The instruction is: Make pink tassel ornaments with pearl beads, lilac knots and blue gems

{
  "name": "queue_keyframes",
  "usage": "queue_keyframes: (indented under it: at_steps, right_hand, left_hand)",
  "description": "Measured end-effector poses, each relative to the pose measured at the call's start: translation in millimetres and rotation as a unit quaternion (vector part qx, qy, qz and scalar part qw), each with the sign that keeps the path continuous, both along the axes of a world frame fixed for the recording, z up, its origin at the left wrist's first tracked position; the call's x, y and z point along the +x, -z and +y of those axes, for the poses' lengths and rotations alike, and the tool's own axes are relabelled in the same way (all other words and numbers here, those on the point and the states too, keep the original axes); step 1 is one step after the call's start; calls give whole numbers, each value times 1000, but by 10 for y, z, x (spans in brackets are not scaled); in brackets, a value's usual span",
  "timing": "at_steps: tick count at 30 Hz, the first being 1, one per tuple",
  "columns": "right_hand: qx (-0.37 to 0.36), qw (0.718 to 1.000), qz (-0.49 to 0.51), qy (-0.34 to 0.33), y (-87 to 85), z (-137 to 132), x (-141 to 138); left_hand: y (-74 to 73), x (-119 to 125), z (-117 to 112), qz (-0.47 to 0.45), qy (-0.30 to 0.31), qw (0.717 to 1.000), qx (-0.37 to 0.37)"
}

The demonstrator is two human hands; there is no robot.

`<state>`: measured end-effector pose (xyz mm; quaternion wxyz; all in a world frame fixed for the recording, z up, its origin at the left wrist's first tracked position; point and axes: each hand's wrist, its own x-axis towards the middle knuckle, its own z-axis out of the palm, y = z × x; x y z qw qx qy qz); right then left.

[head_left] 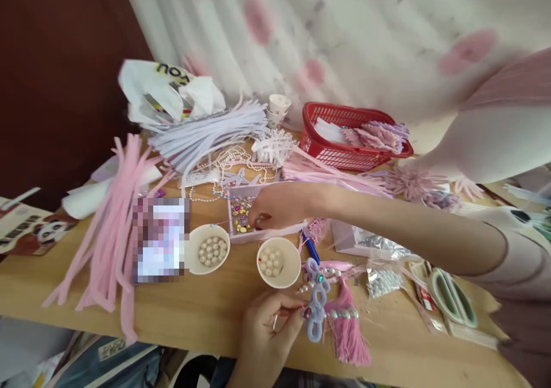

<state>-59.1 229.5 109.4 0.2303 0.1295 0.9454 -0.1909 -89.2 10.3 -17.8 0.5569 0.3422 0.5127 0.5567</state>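
Note:
My left hand (264,328) comes up from the table's near edge. Its fingers pinch a lilac pipe-cleaner ornament (316,299) set with pearls and a small gem, with a pink tassel (346,333) lying beside it. My right hand (279,204) reaches in from the right over a pale pink compartment box (267,234) of coloured gems (241,216). Its fingertips are pressed together down among the gems; what they hold is too small to see. Two cream bowls of pearls (207,249) (279,262) stand just in front of the box.
Pink pipe cleaners (109,239) and white ones (206,132) lie at the left and back. A red basket (350,138) holds fluffy pieces. Pearl strings, foil packets (381,279), a blue pen (310,247) and a white bag (167,92) crowd the wooden table (193,313). Another person's pale sleeve (495,141) leans in at the upper right.

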Motion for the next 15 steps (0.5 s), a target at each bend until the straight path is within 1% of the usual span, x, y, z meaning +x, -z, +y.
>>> queue_keyframes:
  at_steps: [1, 5, 7, 10, 15]
  right_hand:
    - [19, 1000, -12, -3, 28, -9, -4]
    - [161, 986, -23, 21, 62, -32, 21]
    - [200, 980, -11, 17, 84, -35, 34]
    - [209, 978, -13, 11, 127, -34, 55]
    - [190, 981, -34, 33, 146, 6, 75]
  left_hand:
    - [-21, -19, 1, 12, 7, 1000, -1]
    - [-53, -65, 9, 30, 31, 999, 4]
    - [-48, -66, 12, 31, 41, 999, 15]
    - [-29, -61, 13, 29, 51, 998, 26]
    - [53, -65, 2, 10, 53, 998, 23]
